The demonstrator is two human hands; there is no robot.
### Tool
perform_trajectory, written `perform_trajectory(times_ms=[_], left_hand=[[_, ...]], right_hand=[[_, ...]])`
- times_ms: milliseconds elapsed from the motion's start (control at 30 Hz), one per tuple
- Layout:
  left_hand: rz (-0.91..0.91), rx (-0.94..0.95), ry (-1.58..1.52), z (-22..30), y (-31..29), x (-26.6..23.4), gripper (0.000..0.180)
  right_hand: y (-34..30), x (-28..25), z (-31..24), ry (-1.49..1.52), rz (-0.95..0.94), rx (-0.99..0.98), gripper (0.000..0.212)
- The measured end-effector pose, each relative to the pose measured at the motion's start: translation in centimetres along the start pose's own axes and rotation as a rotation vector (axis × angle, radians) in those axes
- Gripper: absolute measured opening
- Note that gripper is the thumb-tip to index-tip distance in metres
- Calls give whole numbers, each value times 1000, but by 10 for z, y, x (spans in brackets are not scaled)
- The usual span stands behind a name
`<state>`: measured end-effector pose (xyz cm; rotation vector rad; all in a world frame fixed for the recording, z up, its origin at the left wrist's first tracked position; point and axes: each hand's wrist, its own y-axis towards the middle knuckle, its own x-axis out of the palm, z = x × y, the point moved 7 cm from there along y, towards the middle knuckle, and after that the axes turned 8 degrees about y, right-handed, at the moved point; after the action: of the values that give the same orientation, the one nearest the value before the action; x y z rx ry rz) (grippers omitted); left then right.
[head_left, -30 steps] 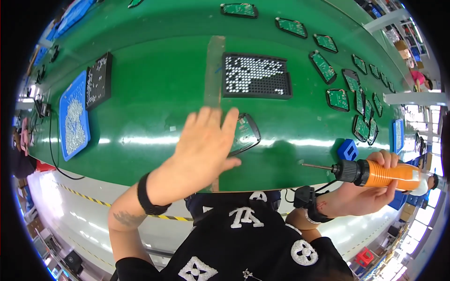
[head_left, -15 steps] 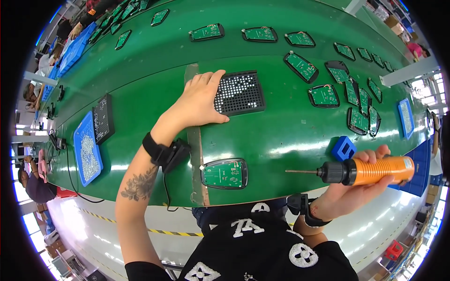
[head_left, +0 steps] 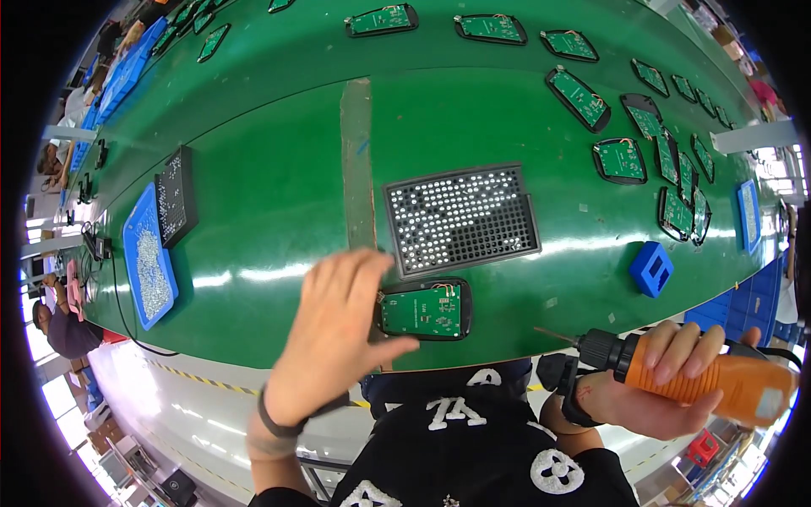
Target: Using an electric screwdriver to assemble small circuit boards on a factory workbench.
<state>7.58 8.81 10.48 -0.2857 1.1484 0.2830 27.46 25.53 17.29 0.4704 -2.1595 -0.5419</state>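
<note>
Green conveyor belt (head_left: pixel 279 194) fills the view, and a black perforated screw tray (head_left: pixel 461 219) sits at its middle. Just below the tray, at the belt's near edge, lies a dark-framed circuit board (head_left: pixel 423 309). The left hand (head_left: pixel 338 334) hovers open with fingers spread, its thumb by the board's left corner. Right and below the tray, the right hand (head_left: pixel 650 384) is wrapped around an orange electric screwdriver (head_left: pixel 676 376), bit pointing toward the board. A blue block (head_left: pixel 651 269) sits right of the tray; a blue bin of screws (head_left: pixel 149 264) lies far left.
</note>
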Motion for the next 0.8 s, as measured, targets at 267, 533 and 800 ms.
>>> perform_trajectory(times_ms=[267, 533, 800], left_hand=[[216, -120, -232, -4, -39, 36, 67], [274, -128, -426, -22, -40, 40, 50], [366, -197, -405, -27, -42, 45, 39]], right_hand=[[-9, 79, 69, -49, -649, 247, 34], [-22, 118, 124, -113, -748, 363, 34], [-29, 111, 128, -157, -669, 410, 34]])
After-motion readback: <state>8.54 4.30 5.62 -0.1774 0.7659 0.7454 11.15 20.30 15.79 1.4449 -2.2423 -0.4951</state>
